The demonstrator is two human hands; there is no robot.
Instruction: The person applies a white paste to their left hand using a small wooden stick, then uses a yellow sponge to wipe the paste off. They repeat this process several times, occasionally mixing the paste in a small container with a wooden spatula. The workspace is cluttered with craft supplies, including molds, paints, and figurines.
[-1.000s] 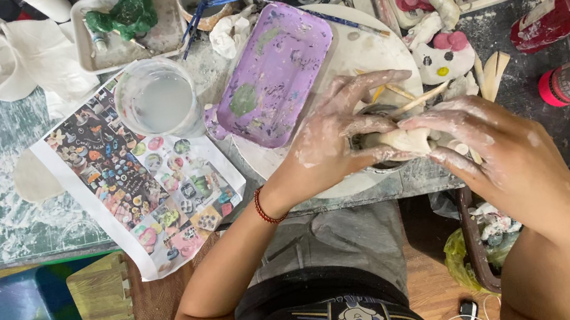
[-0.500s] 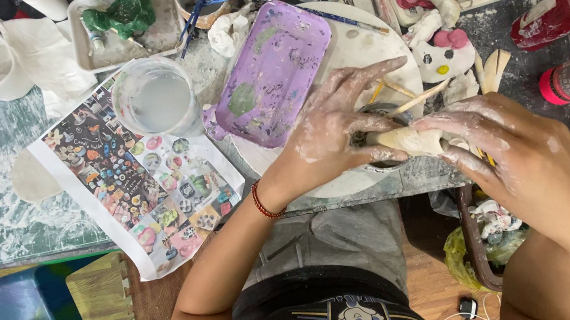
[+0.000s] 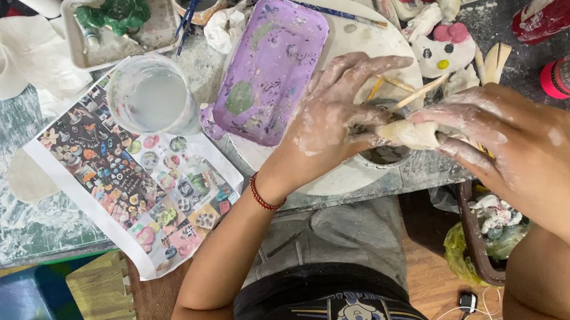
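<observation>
A small pale clay piece (image 3: 410, 133) was held between both hands above the round white board (image 3: 364, 31) at the near edge of the surface. The left hand (image 3: 336, 117) was closed on its left end, the right hand (image 3: 510, 145) wrapped over its right. It looked soft, off-white and elongated, smeared like the fingers. Light, even pressure was judged best, with the piece supported underneath so it would not be bent or torn.

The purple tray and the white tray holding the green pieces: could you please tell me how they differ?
The purple tray lies tilted on the round white board, smeared with green and white; the white tray sits square at the table's far edge. The purple tray holds no pieces, the white tray green ones. Both are shallow rounded rectangles.
</observation>
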